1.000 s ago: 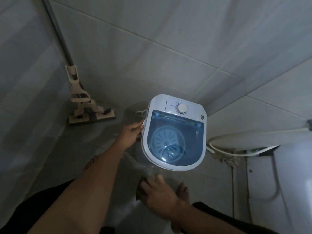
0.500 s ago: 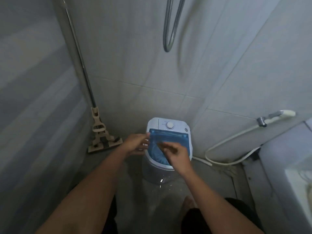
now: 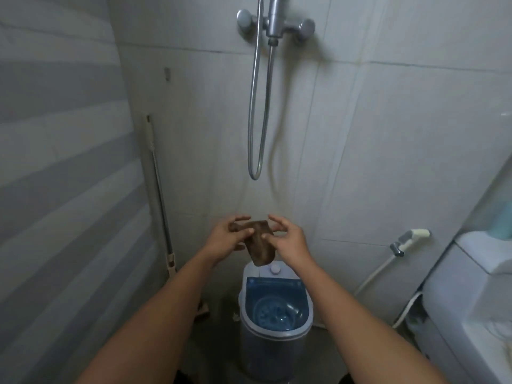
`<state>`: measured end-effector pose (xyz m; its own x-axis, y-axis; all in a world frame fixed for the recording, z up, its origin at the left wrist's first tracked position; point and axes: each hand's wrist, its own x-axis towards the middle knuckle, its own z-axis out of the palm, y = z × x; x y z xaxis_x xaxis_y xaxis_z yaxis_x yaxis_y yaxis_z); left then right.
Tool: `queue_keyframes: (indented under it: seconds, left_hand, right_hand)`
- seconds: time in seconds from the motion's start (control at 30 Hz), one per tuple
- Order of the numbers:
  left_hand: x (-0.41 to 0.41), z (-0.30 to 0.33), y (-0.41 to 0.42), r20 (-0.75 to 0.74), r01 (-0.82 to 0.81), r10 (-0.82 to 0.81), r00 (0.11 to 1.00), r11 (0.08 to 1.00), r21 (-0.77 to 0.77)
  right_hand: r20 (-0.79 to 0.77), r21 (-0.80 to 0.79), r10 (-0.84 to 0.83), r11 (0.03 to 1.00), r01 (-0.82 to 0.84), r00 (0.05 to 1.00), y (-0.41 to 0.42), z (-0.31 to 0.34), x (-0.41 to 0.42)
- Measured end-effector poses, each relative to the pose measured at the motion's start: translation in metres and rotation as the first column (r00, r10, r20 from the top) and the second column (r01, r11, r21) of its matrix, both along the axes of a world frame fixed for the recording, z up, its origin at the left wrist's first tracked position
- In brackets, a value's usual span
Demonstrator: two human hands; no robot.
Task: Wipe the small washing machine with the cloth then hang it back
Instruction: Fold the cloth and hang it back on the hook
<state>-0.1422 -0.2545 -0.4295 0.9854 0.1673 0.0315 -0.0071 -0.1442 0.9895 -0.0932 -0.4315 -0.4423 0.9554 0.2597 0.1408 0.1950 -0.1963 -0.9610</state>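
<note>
The small washing machine [image 3: 274, 325] stands on the floor against the tiled wall, white and grey with a see-through blue lid and a white dial. Above it, at chest height, both hands hold a small brown cloth [image 3: 260, 243] that hangs down between them. My left hand [image 3: 231, 236] pinches the cloth's upper left part. My right hand [image 3: 285, 236] grips its right side with thumb and finger, the other fingers spread.
A shower hose [image 3: 257, 112] loops down from the mixer tap [image 3: 275, 23] straight above the hands. A mop [image 3: 160, 195] leans in the left corner. A small wall hook [image 3: 167, 74] is high on the left. A bidet sprayer [image 3: 410, 238] and toilet tank [image 3: 476, 273] are on the right.
The view has risen from close over the machine. Both hands left the lid and lifted up in front of the wall, now holding the brown cloth between them.
</note>
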Motion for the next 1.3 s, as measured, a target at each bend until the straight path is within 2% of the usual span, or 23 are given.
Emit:
queue_keyframes:
  seconds: [0.13,0.33,0.5,0.67,0.8,0.87,1.03,1.1,1.17,1.23,1.3]
  left_hand:
    - [-0.004,0.03,0.016,0.15,-0.006,-0.023,0.988,0.983,0.184]
    - [-0.005,0.067,0.053,0.234,-0.084,0.012,0.972,0.95,0.302]
    - [-0.009,0.106,0.09,0.314,-0.162,0.065,0.947,0.942,0.293]
    - [-0.002,0.147,0.122,0.392,-0.273,0.177,0.903,0.94,0.204]
    - [0.007,0.176,0.149,0.415,-0.315,0.19,0.89,0.914,0.257]
    - [0.01,0.185,0.162,0.435,-0.347,0.2,0.878,0.891,0.292]
    - [0.027,0.197,0.199,0.522,-0.448,0.158,0.838,0.745,0.494]
    - [0.038,0.205,0.214,0.535,-0.461,0.156,0.83,0.731,0.503]
    - [0.048,0.216,0.221,0.509,-0.438,0.168,0.844,0.764,0.474]
    - [0.057,0.229,0.228,0.454,-0.415,0.19,0.871,0.779,0.47]
    - [0.07,0.241,0.237,0.426,-0.409,0.188,0.885,0.752,0.517]
  right_hand:
    - [-0.016,-0.048,0.132,0.99,-0.133,0.991,0.006,0.046,0.003]
    - [-0.011,-0.09,0.21,0.974,-0.21,0.978,0.038,0.102,0.012]
    - [0.134,-0.154,0.261,0.958,-0.24,0.956,0.083,0.15,0.028]
    - [0.471,-0.249,0.244,0.959,-0.138,0.848,0.129,0.194,0.048]
    - [0.543,-0.191,0.262,0.964,-0.187,0.797,0.156,0.224,0.063]
    - [0.53,-0.118,0.258,0.966,-0.231,0.808,0.169,0.236,0.072]
    - [0.387,0.042,0.271,0.95,-0.31,0.882,0.198,0.255,0.093]
    - [0.348,-0.018,0.303,0.948,-0.317,0.887,0.21,0.262,0.102]
    - [0.271,-0.077,0.36,0.933,-0.353,0.893,0.221,0.267,0.11]
    - [0.198,-0.071,0.398,0.917,-0.392,0.896,0.231,0.27,0.115]
    - [0.212,-0.072,0.422,0.906,-0.417,0.881,0.244,0.269,0.126]
